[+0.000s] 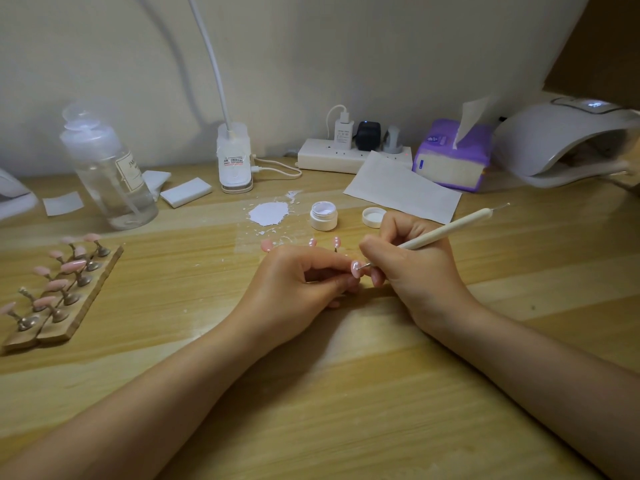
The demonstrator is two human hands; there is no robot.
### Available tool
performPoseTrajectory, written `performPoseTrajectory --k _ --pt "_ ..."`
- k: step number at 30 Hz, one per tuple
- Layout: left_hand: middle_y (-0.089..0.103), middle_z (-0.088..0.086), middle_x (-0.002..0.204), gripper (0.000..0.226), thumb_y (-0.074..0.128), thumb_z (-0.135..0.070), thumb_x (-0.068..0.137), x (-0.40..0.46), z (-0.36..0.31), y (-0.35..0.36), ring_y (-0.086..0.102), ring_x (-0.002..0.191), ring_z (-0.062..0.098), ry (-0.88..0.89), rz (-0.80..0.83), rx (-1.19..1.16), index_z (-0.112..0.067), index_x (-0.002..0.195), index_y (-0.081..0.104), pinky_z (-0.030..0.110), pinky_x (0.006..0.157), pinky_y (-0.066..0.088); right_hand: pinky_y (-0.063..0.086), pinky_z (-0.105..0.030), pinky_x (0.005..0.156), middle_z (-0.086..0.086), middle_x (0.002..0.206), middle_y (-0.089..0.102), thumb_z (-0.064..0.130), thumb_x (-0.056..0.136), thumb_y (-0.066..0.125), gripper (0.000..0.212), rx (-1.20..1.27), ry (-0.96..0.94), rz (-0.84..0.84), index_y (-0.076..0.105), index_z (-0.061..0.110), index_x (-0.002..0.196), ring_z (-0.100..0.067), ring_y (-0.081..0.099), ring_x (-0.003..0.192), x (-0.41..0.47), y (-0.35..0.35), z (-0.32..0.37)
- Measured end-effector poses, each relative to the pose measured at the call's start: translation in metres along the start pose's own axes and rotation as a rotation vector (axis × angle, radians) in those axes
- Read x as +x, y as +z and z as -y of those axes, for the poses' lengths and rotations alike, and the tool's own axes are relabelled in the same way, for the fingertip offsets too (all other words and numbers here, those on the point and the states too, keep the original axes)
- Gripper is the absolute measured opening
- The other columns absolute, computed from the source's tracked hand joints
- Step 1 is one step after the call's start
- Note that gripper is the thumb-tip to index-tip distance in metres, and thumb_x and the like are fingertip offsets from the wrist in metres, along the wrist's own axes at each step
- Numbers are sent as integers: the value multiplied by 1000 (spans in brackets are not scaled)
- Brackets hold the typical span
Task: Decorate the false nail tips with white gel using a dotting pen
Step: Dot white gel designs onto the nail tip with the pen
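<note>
My left hand pinches a small stand with a pink false nail tip on it, held just above the wooden table. My right hand grips a cream dotting pen, and its metal point touches that nail tip. Behind my hands stand more pink nail tips, some with white dots. An open white gel jar sits beyond them, its lid lying beside it. To the jar's left lies a white gel smear.
A wooden rack with several pink nail tips on stands lies at the left. A clear bottle, white pads, lamp base, power strip, paper sheet, purple tissue pack and nail lamp line the back.
</note>
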State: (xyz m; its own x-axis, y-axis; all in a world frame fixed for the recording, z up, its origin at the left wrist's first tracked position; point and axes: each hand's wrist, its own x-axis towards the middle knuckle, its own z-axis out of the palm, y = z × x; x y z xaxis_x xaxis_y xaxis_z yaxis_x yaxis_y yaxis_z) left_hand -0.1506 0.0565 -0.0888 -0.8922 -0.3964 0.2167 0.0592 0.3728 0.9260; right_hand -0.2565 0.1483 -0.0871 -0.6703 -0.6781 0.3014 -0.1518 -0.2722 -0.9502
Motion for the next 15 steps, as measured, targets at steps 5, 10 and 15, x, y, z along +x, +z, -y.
performPoseTrajectory --k 5,10,15 --pt "73 1 74 25 64 1 82 0 0 0 68 73 5 -5 -3 -7 -23 78 73 16 61 53 37 -11 40 3 31 41 -13 75 51 37 -6 -2 -15 33 10 51 -6 50 33 1 0 0" --pt "72 2 73 24 63 1 82 0 0 0 67 71 3 -8 0 -5 -22 78 73 14 59 51 40 -12 42 3 31 42 -12 74 51 35 -2 -2 -2 34 10 52 -7 51 35 1 0 -1" --pt "72 2 73 23 63 0 82 0 0 0 67 72 3 -12 -1 -9 -20 80 73 13 58 50 37 -11 40 3 31 42 -13 75 51 38 -9 -12 -12 34 10 50 -5 49 33 1 0 -1"
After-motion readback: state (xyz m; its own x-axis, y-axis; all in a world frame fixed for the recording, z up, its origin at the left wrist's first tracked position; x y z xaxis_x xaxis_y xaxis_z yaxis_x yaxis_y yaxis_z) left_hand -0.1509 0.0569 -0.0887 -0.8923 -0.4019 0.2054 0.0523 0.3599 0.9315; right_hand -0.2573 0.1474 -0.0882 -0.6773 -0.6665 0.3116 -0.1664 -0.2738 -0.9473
